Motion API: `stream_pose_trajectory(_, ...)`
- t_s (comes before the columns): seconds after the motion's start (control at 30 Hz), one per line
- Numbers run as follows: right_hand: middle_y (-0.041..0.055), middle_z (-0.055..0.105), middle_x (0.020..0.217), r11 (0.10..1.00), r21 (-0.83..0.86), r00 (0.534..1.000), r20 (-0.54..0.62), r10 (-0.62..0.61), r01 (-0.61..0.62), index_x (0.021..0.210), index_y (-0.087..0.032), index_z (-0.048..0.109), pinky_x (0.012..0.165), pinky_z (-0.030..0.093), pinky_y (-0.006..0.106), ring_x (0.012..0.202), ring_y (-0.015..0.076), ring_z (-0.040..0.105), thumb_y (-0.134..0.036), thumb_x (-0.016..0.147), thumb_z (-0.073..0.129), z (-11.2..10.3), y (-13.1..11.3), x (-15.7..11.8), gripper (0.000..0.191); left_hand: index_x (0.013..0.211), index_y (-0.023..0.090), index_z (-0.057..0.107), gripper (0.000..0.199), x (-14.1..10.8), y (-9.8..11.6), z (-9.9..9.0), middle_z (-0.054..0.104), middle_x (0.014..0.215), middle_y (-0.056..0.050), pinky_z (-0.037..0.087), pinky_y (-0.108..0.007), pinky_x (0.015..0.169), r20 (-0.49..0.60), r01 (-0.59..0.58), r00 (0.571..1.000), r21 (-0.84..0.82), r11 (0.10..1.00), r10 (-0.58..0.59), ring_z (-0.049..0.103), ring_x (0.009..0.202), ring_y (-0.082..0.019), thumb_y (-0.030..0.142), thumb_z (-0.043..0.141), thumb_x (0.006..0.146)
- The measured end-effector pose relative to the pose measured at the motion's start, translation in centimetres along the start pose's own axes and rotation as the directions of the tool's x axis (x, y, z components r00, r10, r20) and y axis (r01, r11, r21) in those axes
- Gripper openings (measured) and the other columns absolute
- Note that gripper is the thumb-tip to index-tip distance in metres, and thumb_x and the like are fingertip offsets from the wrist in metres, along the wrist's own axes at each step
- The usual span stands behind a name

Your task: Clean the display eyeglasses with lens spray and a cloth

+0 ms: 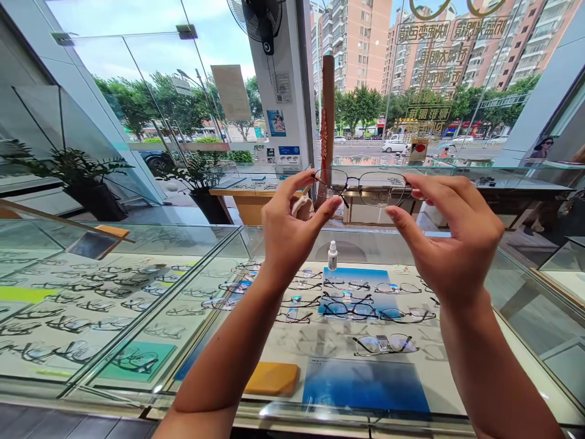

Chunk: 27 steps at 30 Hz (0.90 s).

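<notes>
A pair of thin dark-rimmed eyeglasses [361, 188] is held up in front of me, above the glass counter. My left hand [292, 222] pinches its left side and also has a crumpled pale cloth [302, 208] tucked in the palm. At the other end, the fingers of my right hand [450, 222] close on the frame near the right hinge, the thumb below the lens. Below the hands, a small white bottle [333, 256] stands upright on the counter, beside a blue mat [356, 272]. Several pairs of glasses surround the mat.
Clear-lensed glasses [386, 345] lie nearer me, behind another blue mat [363, 384] and a yellow-brown case [272, 378]. Glass display cases [91, 292] with rows of frames extend left. A small mirror [97, 241] stands there. Potted plants [91, 183] and windows are beyond.
</notes>
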State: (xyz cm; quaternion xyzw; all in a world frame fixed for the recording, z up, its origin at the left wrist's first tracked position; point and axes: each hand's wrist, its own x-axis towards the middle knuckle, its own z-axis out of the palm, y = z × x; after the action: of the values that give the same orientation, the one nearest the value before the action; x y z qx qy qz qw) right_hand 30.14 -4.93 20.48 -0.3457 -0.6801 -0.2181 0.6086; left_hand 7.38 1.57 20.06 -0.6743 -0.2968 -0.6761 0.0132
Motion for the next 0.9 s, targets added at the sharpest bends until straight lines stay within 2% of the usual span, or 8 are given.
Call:
stream_pose_trajectory(0.13, 0.0080, 0.074, 0.127, 0.999, 0.034, 1.000, -0.013, 0.023, -0.023, 0.141, -0.039, 0.071, 0.105, 0.057, 0.059, 0.116, 0.0352, 0.070, -0.037, 0.098, 0.076, 0.3, 0.0, -0.2, 0.044, 0.129, 0.026, 0.070, 0.051, -0.2, -0.2, 0.4, 0.079, 0.124, -0.010, 0.064, -0.039, 0.096, -0.008, 0.002, 1.000, 0.001, 1.000, -0.002, 0.076, 0.120, -0.026, 0.049, 0.088, 0.087)
stream_pose_trajectory(0.33, 0.0086, 0.073, 0.128, 0.997, 0.055, 0.998, -0.037, 0.049, -0.047, 0.140, -0.037, 0.072, 0.103, 0.058, 0.058, 0.117, 0.0354, 0.069, -0.037, 0.098, 0.076, 0.5, -0.1, -0.1, 0.042, 0.124, 0.025, 0.071, 0.050, -0.3, -0.1, 0.6, 0.080, 0.119, -0.009, 0.060, -0.037, 0.094, -0.051, 0.002, 0.999, -0.042, 0.999, -0.004, 0.076, 0.113, -0.023, 0.050, 0.090, 0.085)
stream_pose_trajectory(0.53, 0.0069, 0.074, 0.122, 0.991, 0.111, 0.995, -0.060, 0.077, -0.070, 0.136, -0.036, 0.074, 0.099, 0.060, 0.052, 0.113, 0.0307, 0.070, -0.033, 0.097, 0.078, 0.5, -0.3, 0.1, 0.040, 0.116, 0.026, 0.073, 0.049, -0.3, -0.1, 0.9, 0.080, 0.107, -0.006, 0.057, -0.038, 0.086, -0.064, 0.022, 0.998, -0.042, 0.999, -0.024, 0.076, 0.102, -0.022, 0.059, 0.088, 0.083)
stream_pose_trajectory(0.67, 0.0061, 0.075, 0.128, 0.965, 0.167, 0.980, 0.031, 0.198, -0.201, 0.136, -0.036, 0.075, 0.099, 0.061, 0.050, 0.116, 0.0292, 0.071, -0.038, 0.098, 0.077, 0.5, 0.2, 0.0, 0.039, 0.116, 0.025, 0.073, 0.052, -0.4, -0.2, 0.7, 0.077, 0.108, -0.006, 0.056, -0.038, 0.084, -0.150, -0.046, 0.987, 0.028, 0.999, 0.050, 0.073, 0.099, -0.022, 0.057, 0.092, 0.080)
stream_pose_trajectory(0.8, 0.0063, 0.076, 0.135, 0.871, 0.297, 0.917, 0.204, 0.342, -0.391, 0.143, -0.035, 0.072, 0.103, 0.063, 0.051, 0.123, 0.0287, 0.073, -0.042, 0.098, 0.078, 0.8, 1.1, -0.3, 0.046, 0.123, 0.026, 0.072, 0.060, -0.6, -0.3, 0.1, 0.072, 0.113, -0.006, 0.057, -0.038, 0.089, -0.210, -0.132, 0.965, 0.123, 0.984, 0.156, 0.069, 0.106, -0.024, 0.051, 0.097, 0.075)
stream_pose_trajectory(0.9, 0.0065, 0.076, 0.137, 0.826, 0.351, 0.896, 0.232, 0.380, -0.441, 0.146, -0.035, 0.071, 0.108, 0.062, 0.053, 0.129, 0.0298, 0.072, -0.042, 0.097, 0.080, 1.0, 1.3, -0.4, 0.050, 0.126, 0.027, 0.071, 0.063, -0.7, -0.3, -0.1, 0.070, 0.116, -0.006, 0.058, -0.037, 0.090, -0.213, -0.134, 0.965, 0.100, 0.986, 0.153, 0.067, 0.111, -0.025, 0.049, 0.098, 0.074)
